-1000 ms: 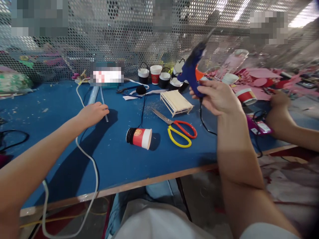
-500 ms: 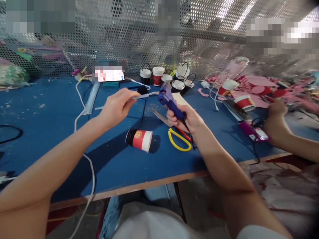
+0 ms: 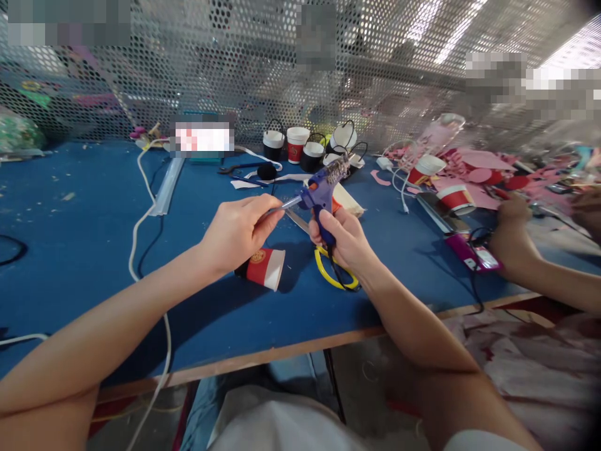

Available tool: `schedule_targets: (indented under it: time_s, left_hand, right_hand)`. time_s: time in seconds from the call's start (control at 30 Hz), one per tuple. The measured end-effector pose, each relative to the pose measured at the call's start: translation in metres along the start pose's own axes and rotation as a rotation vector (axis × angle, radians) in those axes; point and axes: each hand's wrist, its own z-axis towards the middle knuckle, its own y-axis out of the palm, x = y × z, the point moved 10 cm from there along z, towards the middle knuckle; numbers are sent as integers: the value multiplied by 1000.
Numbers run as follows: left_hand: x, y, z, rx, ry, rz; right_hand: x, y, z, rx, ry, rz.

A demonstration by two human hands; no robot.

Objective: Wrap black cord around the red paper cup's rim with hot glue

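Note:
My right hand (image 3: 345,238) is wrapped round the handle of a blue hot glue gun (image 3: 322,197), its nozzle tilted up and away. Between the thumb and fingers of my left hand (image 3: 241,232) is a translucent glue stick (image 3: 292,202), its front end at the back of the gun. Below my left hand a red, white and black paper cup (image 3: 265,268) lies on its side, partly hidden. Scissors with yellow handles (image 3: 335,272) lie under my right hand, partly covered by it.
Several paper cups (image 3: 298,145) with black loops stand at the back by the mesh wall. A phone (image 3: 201,138) and a bag of glue sticks (image 3: 168,188) lie left. A white cable (image 3: 134,244) crosses the table. At right, another person's hand (image 3: 514,219) is near pink scraps (image 3: 483,163).
My left hand has moved right and down, bringing the glue stick to the gun's back. My right hand has turned the glue gun so its nozzle points up and away.

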Motion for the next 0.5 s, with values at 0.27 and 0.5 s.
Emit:
schedule_targets:
  time_s: [0.27, 0.5]
  left_hand:
    - [1, 0, 0, -6, -13, -9]
    - [0, 2, -1, -9, -15, -11]
  right_hand:
    - [0, -3, -1, 47, -42, -33]
    - [-2, -2, -2, 53, -50, -63]
